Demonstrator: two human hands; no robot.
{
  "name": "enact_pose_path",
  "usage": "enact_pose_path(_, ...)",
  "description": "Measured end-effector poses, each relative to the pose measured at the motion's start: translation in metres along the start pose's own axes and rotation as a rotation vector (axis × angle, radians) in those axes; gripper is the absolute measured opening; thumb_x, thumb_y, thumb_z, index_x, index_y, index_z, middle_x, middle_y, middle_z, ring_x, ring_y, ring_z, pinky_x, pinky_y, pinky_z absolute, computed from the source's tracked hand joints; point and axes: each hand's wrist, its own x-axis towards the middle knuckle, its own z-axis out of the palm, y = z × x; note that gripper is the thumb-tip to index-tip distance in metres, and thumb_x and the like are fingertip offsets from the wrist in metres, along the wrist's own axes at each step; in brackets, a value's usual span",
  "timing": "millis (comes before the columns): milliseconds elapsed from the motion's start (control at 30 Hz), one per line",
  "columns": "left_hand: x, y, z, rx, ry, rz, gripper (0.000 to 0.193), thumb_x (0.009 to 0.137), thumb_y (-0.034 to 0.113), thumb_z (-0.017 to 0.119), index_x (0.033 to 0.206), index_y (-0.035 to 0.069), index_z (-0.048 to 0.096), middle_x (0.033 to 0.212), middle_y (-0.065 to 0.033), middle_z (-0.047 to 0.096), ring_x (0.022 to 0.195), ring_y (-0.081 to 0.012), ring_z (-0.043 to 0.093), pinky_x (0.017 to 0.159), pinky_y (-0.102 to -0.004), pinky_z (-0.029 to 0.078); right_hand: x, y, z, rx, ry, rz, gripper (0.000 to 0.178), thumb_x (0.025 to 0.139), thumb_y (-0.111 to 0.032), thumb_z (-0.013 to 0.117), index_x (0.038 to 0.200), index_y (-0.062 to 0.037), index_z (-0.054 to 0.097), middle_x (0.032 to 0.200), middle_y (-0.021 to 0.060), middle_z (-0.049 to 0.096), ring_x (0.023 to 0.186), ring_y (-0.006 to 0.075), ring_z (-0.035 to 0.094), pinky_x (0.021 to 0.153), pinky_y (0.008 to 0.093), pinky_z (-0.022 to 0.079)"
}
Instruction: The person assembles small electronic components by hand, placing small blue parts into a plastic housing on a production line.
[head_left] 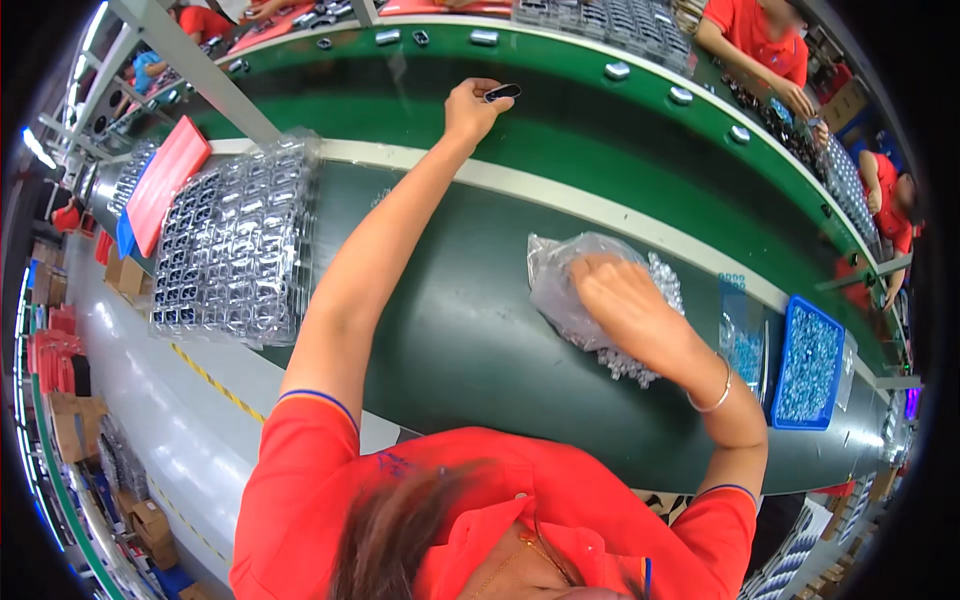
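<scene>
My left hand [472,113] reaches out over the green conveyor belt, its fingers closed on a small dark oval part with a silvery rim [502,92]. My right hand [612,290] is at a clear plastic bag [562,290] lying on the dark green worktop. Its fingers are curled down at the bag's mouth, with the tips hidden, so what they pinch cannot be made out. Small clear pieces [630,368] spill out beside the bag, below and to the right of that hand.
Stacked clear trays of dark parts [235,245] stand at left, by a red board [172,180]. To the right lies a blue tray [780,400] of small bluish pieces. Several silvery parts [617,71] sit along the belt's far side. A co-worker [765,45] works across the belt.
</scene>
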Motion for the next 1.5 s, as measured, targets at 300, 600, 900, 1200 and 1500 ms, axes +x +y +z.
enact_pose_path(300,0.065,-0.066,0.011,0.540,0.161,0.311,0.036,0.068,0.025,0.085,0.095,0.006,0.072,0.095,-0.0145,0.073,0.088,-0.0329,0.071,0.083,-0.0417,0.057,0.006,-0.009,0.025,-0.129,-0.086,0.023,0.009,0.077,0.002,0.057,0.085,0.0029,0.060,0.087,0.0218,0.061,0.086,0.0379,0.063,0.071,0.0454,0.051)
enact_pose_path(600,-0.051,0.070,-0.189,0.651,-0.183,0.677,0.034,0.082,0.022,0.078,0.111,0.007,0.070,0.112,-0.0129,0.070,0.110,-0.0301,0.064,0.099,-0.0386,0.048,-0.014,-0.019,0.006,-0.185,-0.038,0.013,0.006,0.079,0.004,0.055,0.084,0.0042,0.058,0.084,0.0208,0.059,0.082,0.0380,0.062,0.070,0.0453,0.051)
enact_pose_path(900,-0.126,-0.009,-0.493,1.128,0.023,0.281,0.025,0.088,0.006,0.064,0.113,0.003,0.069,0.108,-0.0153,0.070,0.103,-0.0308,0.066,0.092,-0.0384,0.051,-0.019,-0.012,0.004,-0.404,-0.085,0.046,0.012,0.074,0.006,0.061,0.086,0.0033,0.062,0.086,0.0184,0.062,0.082,0.0322,0.067,0.067,0.0390,0.055)
enact_pose_path(1200,-0.123,-0.041,-0.516,1.303,-0.092,0.325,0.024,0.085,0.003,0.062,0.108,0.003,0.068,0.113,-0.0165,0.063,0.109,-0.0333,0.060,0.097,-0.0409,0.046,-0.018,0.001,0.023,-0.444,-0.186,0.001,0.010,0.074,0.001,0.061,0.084,-0.0004,0.062,0.086,0.0163,0.063,0.084,0.0326,0.066,0.069,0.0392,0.056)
enact_pose_path(1500,-0.116,-0.033,-0.498,0.954,0.118,0.344,0.024,0.094,0.008,0.060,0.117,0.000,0.058,0.115,-0.0141,0.066,0.112,-0.0253,0.061,0.099,-0.0361,0.045,-0.017,-0.018,0.002,-0.324,-0.082,0.001,0.022,0.069,0.004,0.061,0.090,-0.0002,0.058,0.086,0.0153,0.058,0.088,0.0319,0.060,0.071,0.0395,0.051)
